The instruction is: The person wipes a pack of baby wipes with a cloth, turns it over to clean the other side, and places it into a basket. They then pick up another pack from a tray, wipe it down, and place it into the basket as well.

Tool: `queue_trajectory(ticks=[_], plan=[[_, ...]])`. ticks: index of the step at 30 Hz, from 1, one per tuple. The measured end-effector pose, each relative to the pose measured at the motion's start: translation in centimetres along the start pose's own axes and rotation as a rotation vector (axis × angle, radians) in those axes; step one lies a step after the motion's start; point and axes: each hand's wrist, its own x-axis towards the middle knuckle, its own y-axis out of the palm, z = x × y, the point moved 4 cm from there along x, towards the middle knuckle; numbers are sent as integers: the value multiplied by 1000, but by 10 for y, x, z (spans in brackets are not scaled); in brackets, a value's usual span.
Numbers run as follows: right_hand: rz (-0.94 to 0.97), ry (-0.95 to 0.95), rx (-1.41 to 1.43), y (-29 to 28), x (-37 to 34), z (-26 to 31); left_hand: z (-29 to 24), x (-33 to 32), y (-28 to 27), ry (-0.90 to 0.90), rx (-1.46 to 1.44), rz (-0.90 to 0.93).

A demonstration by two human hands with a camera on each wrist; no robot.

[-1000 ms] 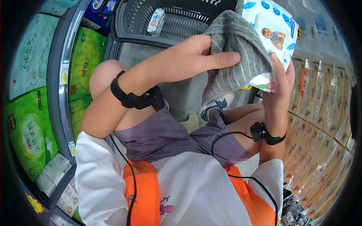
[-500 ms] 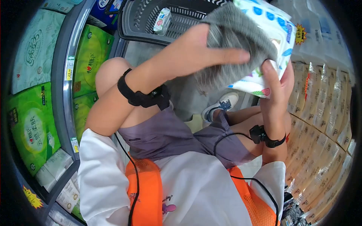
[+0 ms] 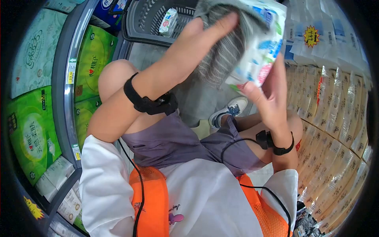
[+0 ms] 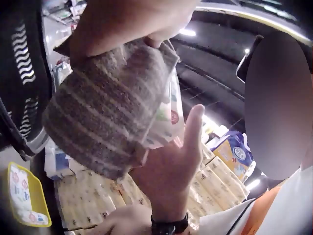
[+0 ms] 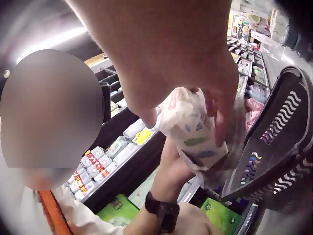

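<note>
My left hand [image 3: 213, 33] grips a grey striped cloth [image 3: 223, 59], with the thumb across its near face. The cloth hangs over part of a white wipes pack [image 3: 260, 47] printed with blue and green leaves. My right hand [image 3: 270, 98] holds that pack from its lower right, the thumb near the bottom corner and the fingers partly hidden behind it. In the left wrist view, the striped cloth [image 4: 102, 112] covers most of the pack. The right wrist view shows the pack [image 5: 193, 125] between the thumb and fingers of my right hand [image 5: 186, 88].
A dark shopping basket [image 3: 138, 27] at the top contains a small white pack [image 3: 168, 22]. Shelves with green tissue packs [image 3: 92, 65] line the left side. Stacked tan packages [image 3: 327, 118] stand at the right. The knees are bent close below the hands.
Both hands have shifted up and left with the cloth and pack. The pack has turned, so its front picture no longer shows. The right thumb has moved lower on the pack.
</note>
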Motion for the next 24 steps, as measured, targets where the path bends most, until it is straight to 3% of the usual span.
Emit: queue_trajectory(ticks=[2,5,7,8,11,14,15,18,21,24], plan=[[162,85,-17,8,-5,-3,-12,2,12,-177,-117,-23],[170,49,-16,16,-7,-2,-2,2,13,-135,-334,57],[162,22,-10,18,-7,-2,13,1,15,-6,-192,130],[155,-26,-69,15,-3,0,15,-2,17,-29,-121,181],[83,107,-75,10,-3,3,20,-7,23,-91,-275,222],[13,242,-88,3,0,3,21,-16,21,-25,46,243],[6,149,-167,0,1,3,23,-18,21,-1,181,254],[-26,-125,-466,-11,10,-11,29,-19,25,-41,48,241],[-14,-44,-490,-12,11,-7,26,-15,22,-8,125,223],[-26,-10,-334,-17,10,-13,17,-12,15,-30,108,124]])
